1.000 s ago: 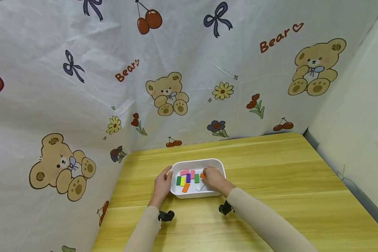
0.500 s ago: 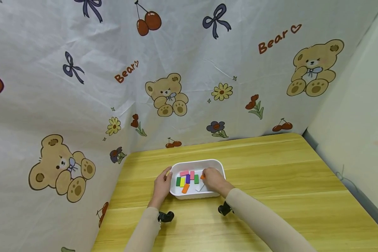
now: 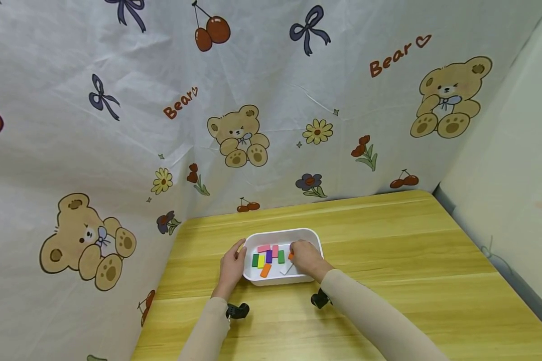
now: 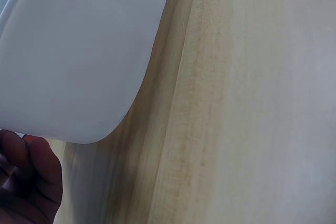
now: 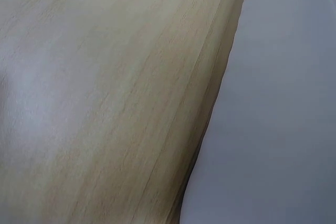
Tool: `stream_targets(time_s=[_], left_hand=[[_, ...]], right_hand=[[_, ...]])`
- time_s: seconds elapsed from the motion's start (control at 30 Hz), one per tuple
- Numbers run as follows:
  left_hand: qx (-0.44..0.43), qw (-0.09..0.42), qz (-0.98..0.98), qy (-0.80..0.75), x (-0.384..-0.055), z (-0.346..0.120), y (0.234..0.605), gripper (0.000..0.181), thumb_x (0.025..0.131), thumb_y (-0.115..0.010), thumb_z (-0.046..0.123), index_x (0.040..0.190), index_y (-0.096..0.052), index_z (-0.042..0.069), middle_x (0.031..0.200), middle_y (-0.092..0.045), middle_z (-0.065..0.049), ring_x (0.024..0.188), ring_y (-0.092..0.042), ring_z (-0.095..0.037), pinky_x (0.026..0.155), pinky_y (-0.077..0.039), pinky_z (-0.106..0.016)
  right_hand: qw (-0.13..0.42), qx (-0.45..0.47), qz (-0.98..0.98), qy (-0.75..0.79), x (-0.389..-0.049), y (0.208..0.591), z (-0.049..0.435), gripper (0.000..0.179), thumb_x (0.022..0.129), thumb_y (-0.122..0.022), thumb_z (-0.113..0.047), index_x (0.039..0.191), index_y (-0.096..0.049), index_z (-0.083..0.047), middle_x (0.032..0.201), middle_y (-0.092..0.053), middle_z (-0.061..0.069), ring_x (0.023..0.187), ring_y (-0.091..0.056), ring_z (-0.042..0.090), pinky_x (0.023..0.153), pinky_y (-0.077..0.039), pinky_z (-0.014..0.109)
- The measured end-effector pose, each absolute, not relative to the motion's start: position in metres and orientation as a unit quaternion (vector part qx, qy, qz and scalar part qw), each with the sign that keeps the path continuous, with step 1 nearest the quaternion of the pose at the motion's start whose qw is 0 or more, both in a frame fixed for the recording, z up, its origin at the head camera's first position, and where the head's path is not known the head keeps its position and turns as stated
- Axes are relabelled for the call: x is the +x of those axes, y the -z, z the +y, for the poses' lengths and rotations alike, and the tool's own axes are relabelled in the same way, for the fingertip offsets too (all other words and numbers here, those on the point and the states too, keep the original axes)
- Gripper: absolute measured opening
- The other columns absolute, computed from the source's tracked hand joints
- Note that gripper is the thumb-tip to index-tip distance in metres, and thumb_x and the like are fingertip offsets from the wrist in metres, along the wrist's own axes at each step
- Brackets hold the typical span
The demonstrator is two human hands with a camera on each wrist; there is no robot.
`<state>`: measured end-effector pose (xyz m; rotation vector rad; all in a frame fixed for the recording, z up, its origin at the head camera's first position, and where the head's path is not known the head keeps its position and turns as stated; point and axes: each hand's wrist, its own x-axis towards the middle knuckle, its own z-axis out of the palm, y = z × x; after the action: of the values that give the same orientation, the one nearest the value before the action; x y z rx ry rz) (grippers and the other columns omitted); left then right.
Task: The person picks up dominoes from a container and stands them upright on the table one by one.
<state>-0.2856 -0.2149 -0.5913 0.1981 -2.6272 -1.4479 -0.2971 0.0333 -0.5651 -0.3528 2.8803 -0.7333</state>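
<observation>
A white plastic tray [image 3: 282,281] holds several small coloured blocks: two pink, green, yellow, purple, orange and white ones. My left hand [image 3: 231,266] grips the left end of the tray; in the left wrist view its curled fingers [image 4: 46,166] meet the tray wall [image 4: 79,66]. Inside the tray's right part is my right hand [image 3: 308,258], fingers bent down, pinching an orange block [image 3: 291,255] that shows at its fingertips. A white block [image 3: 286,268] lies just below that hand. The right wrist view shows only the tray's outer wall [image 5: 268,114] and table, no fingers.
The tray stands on a yellow wood-grain table [image 3: 388,260]. Behind and to the left hangs a white cloth [image 3: 271,75] with printed bears and flowers. A pale wall [image 3: 515,175] runs along the right, with a thin cord near the table's edge.
The orange block at my right fingertips has shifted very slightly. My left hand and the tray hold their places; the whole head view has drifted a little.
</observation>
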Motion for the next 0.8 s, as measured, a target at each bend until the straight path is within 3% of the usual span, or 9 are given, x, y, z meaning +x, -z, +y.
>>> stream_targets(time_s=[0.3, 0.8], left_hand=[[0.067, 0.068, -0.872, 0.480, -0.2847, -0.2153, 0.5916, 0.036, 0.107, -0.057, 0.030, 0.142, -0.064, 0.026, 0.076, -0.054, -0.004, 0.070, -0.049, -0.018, 0.056, -0.043, -0.024], [0.068, 0.068, -0.872, 0.480, -0.2845, -0.2148, 0.5935, 0.037, 0.107, -0.056, 0.030, 0.144, -0.063, 0.023, 0.078, -0.056, -0.006, 0.072, -0.050, -0.017, 0.056, -0.045, -0.024]], right_hand=[[0.094, -0.107, 0.959, 0.244, -0.2975, 0.5671, 0.0332, 0.015, 0.097, -0.070, -0.014, 0.108, -0.072, -0.003, 0.094, -0.062, 0.004, 0.086, -0.057, 0.016, 0.091, -0.058, 0.037], [0.063, -0.146, 0.962, 0.221, -0.3008, 0.5727, 0.0338, 0.010, 0.093, -0.074, -0.013, 0.098, -0.075, -0.004, 0.092, -0.068, 0.006, 0.089, -0.061, 0.019, 0.091, -0.057, 0.039]])
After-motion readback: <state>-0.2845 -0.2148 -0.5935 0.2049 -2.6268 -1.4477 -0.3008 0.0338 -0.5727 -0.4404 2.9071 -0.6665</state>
